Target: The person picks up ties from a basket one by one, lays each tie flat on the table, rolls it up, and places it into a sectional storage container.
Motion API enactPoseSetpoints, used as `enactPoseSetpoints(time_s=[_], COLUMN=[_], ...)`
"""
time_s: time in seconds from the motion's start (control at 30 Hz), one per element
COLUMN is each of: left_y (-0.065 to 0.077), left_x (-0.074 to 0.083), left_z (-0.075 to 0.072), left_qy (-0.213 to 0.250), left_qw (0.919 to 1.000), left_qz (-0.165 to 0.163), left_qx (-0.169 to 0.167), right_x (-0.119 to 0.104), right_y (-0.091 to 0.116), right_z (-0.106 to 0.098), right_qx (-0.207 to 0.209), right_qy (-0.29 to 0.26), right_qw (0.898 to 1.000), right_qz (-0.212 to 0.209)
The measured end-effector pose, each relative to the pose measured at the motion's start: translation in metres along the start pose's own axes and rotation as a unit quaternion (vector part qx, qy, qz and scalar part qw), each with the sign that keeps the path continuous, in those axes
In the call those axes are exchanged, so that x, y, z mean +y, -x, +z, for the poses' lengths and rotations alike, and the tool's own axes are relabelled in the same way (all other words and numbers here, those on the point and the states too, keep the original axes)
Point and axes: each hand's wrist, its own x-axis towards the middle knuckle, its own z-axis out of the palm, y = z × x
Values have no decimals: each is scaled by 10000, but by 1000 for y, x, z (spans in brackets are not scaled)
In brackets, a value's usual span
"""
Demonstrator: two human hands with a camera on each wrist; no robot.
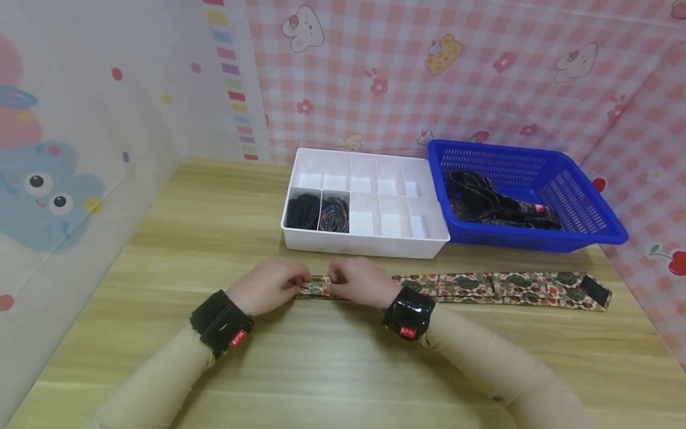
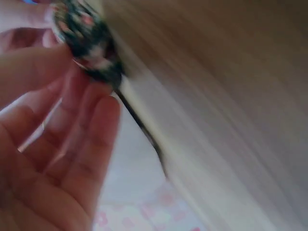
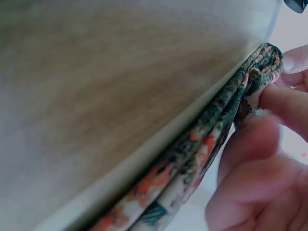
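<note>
"Cream, green and orange-red, that long strip of printed cloth point(image 1: 466, 286): where does it lie?"

"Across the wood-grain tabletop point(image 1: 321, 357), on the near side of the white plastic box point(image 1: 370, 243), running on to the right in front of the blue plastic basket point(image 1: 509, 238). One black rectangular patch point(image 1: 596, 291) sits near its right tip."

"And the hands?"

"Both are at the strip's left end. The left hand point(image 1: 270, 286) pinches that end between thumb and fingers. The right hand point(image 1: 367, 283) pinches the cloth just beside it, its fingers curled."

"Is that end flat as well?"

"No, the right wrist view shows it turned over on itself in several layers, a small thick coil point(image 3: 264, 62). One fingertip near it is blurred."

"What do the containers hold?"

"The box has ten compartments in two rows. In the near row, the leftmost holds a coiled black band point(image 1: 305, 210), the next a coiled dark band with coloured flecks point(image 1: 334, 214). The basket, just beside the box's right side, holds a heap of dark cloth point(image 1: 482, 199)."

"Anything on the wrists?"

"Shiny black straps point(image 1: 409, 307), each with a red tag point(image 1: 408, 332)."
</note>
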Motion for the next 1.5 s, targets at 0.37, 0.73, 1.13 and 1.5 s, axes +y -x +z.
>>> enactPoseSetpoints(time_s=[0.37,0.73,1.13,1.5], left_y=[7,-16,-42,-53], left_x=[-4,21,44,57], left_z=[4,-2,25,39], left_qy=[362,1709,1215,98], left_qw=[9951,9843,9903,9943], left_qz=[-914,-350,456,746], left_qx=[-85,256,-488,-751], right_x=[-2,20,47,59], right_y=[5,23,41,47], right_z=[8,-9,-28,-28], right_qx=[-125,-440,-420,-233], right_qy=[-676,-2846,-2072,-1145], right_qw=[9974,9499,9668,9852], right_qz=[220,1213,1436,1257])
